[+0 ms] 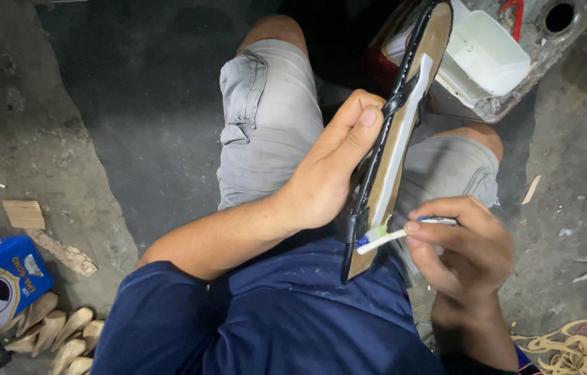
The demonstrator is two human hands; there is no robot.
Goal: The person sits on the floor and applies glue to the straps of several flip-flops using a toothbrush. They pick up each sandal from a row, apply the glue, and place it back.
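Observation:
My left hand (331,170) grips a long shoe sole (394,149) with a glossy black edge and a tan inner face, held upright over my lap. A white strip runs along the tan face. My right hand (463,246) pinches a small toothbrush-like brush (390,237) with a white and blue handle. Its bristle head touches the lower part of the tan face, near the heel end.
A white plastic tub (491,52) sits on a dirty stand at the top right. On the floor at the left are a blue carton (5,274), several tan wooden heel pieces (54,333) and a small wood block (24,214). Pale shavings (578,347) lie at the bottom right.

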